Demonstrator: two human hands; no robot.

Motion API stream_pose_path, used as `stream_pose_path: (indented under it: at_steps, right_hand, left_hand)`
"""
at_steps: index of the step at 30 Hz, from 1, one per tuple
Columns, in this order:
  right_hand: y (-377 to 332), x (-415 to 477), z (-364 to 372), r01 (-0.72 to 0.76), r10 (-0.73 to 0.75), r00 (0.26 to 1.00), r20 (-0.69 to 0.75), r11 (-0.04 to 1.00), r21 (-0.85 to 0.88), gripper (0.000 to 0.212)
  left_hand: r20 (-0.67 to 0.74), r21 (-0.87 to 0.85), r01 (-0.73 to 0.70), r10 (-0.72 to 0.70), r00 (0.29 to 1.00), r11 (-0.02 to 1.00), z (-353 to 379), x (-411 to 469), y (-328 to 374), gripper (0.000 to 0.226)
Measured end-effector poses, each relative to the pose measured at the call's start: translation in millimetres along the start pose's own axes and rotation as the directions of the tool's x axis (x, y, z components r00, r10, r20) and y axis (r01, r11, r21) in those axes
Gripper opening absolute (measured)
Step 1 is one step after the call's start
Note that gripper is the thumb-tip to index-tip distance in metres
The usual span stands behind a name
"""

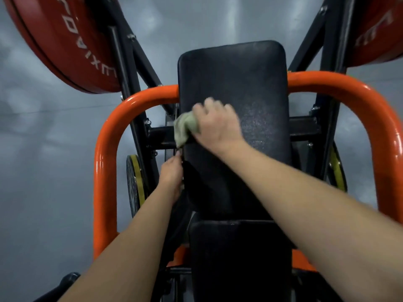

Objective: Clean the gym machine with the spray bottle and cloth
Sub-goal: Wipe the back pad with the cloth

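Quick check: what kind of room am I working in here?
Most likely a gym. Red weight plates hang on a black frame, an orange tube bar curves around a black back pad, and the right hand presses a cloth on that pad.

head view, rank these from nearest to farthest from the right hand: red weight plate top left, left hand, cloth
1. cloth: gripped by the right hand, bunched at its left side.
2. left hand: below and to the left, at the left edge of the back pad.
3. red weight plate: far off at the top left of the view.
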State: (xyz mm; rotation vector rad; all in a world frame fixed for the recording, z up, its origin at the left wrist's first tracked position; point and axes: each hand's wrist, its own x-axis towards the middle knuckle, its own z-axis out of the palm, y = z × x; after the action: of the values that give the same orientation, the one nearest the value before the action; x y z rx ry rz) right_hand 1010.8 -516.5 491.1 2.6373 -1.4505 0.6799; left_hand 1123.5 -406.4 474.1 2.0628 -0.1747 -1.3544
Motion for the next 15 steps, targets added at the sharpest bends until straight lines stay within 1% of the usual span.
stream_pose_path:
  at_steps: [1, 2, 3, 4, 5, 6, 7, 8, 9, 10, 11, 12, 13, 14, 15]
  right_hand:
    - [30, 22, -3, -0.150, 0.145, 0.987, -0.067, 0.986, -0.073, 0.029]
    - [61, 43, -10, -0.327, 0.316, 0.943, -0.102, 0.938, -0.117, 0.035]
    - [88, 57, -17, -0.507, 0.498, 0.860, -0.112, 0.857, -0.088, 0.045]
    - [106, 65, -23, -0.626, 0.621, 0.779, -0.090, 0.779, -0.038, 0.052]
    - [106, 67, -26, -0.669, 0.666, 0.743, -0.070, 0.743, -0.027, 0.054]
    - [91, 65, -26, -0.608, 0.605, 0.794, -0.065, 0.790, -0.082, 0.050]
    - [68, 59, -21, -0.471, 0.467, 0.882, -0.063, 0.877, -0.095, 0.043]
    - [42, 49, -15, -0.318, 0.318, 0.948, -0.006, 0.947, -0.045, 0.035]
    - [23, 40, -6, -0.136, 0.135, 0.989, 0.060, 0.991, 0.009, 0.029]
    - [11, 32, -2, 0.033, -0.038, 0.991, 0.131, 0.999, 0.038, 0.025]
    - [17, 37, 2, 0.152, -0.158, 0.976, 0.153, 0.987, 0.048, 0.023]
    - [35, 53, 1, 0.178, -0.185, 0.973, 0.138, 0.982, 0.059, 0.022]
    - [56, 71, -3, 0.114, -0.116, 0.988, 0.100, 0.993, 0.024, 0.023]
    - [78, 93, -7, -0.030, 0.032, 0.997, 0.072, 0.999, -0.030, 0.023]
    - [99, 114, -8, -0.219, 0.221, 0.975, 0.026, 0.974, -0.066, 0.025]
  left_hand:
    - [0.010, -0.028, 0.033, -0.033, 0.999, 0.999, 2, 3, 4, 0.046]
    - [0.006, -0.055, 0.061, -0.060, 0.998, 0.997, 7, 7, 8, 0.048]
    - [-0.016, -0.077, 0.076, -0.078, 0.997, 0.994, 13, 9, 14, 0.049]
    - [-0.068, -0.090, 0.074, -0.081, 0.994, 0.993, 20, 11, 21, 0.053]
    - [-0.157, -0.090, 0.041, -0.055, 0.986, 0.995, 27, 15, 31, 0.055]
    - [-0.267, -0.066, -0.026, 0.007, 0.964, 0.997, 32, 15, 40, 0.054]
    - [-0.363, -0.011, -0.094, 0.083, 0.928, 0.996, 36, 16, 51, 0.051]
    - [-0.423, 0.054, -0.135, 0.145, 0.894, 0.989, 41, 16, 61, 0.049]
    - [-0.451, 0.096, -0.141, 0.170, 0.876, 0.985, 45, 20, 69, 0.048]
    - [-0.470, 0.100, -0.120, 0.153, 0.869, 0.988, 48, 22, 71, 0.050]
    - [-0.494, 0.103, -0.088, 0.127, 0.860, 0.991, 50, 24, 74, 0.053]
    - [-0.524, 0.131, -0.061, 0.121, 0.843, 0.989, 53, 25, 74, 0.054]
    - [-0.547, 0.180, -0.061, 0.152, 0.823, 0.982, 57, 25, 73, 0.054]
    - [-0.565, 0.231, -0.079, 0.200, 0.801, 0.970, 59, 26, 72, 0.054]
    - [-0.579, 0.277, -0.093, 0.244, 0.778, 0.956, 62, 27, 71, 0.055]
